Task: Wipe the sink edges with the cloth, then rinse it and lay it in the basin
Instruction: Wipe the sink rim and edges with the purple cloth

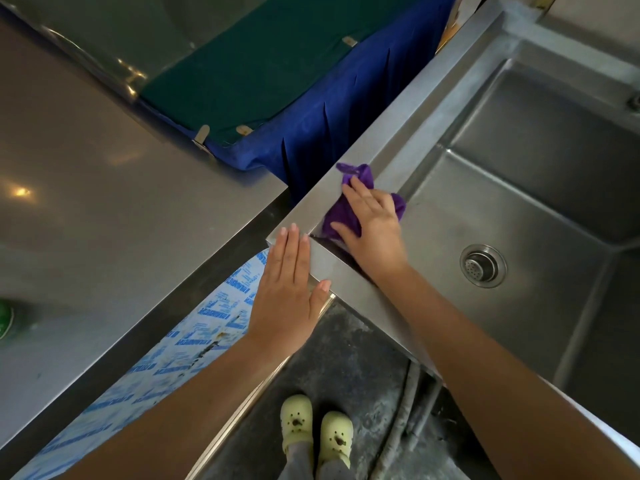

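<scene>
A purple cloth [360, 178] lies bunched on the left rim of the steel sink [408, 109], at the basin's near-left corner. My right hand [372, 225] presses flat on the cloth, fingers spread over it, covering most of it. My left hand [289, 289] rests flat on the sink's outer near-left corner, fingers together, holding nothing. The basin is bare, with a round drain strainer [483, 266] in its floor.
A steel counter [104, 202] stands to the left, separated from the sink by a narrow gap. Blue and green fabric [277, 81] hangs behind the gap. A green object [5, 318] sits at the counter's left edge. Below, I see my feet in pale green clogs [315, 427].
</scene>
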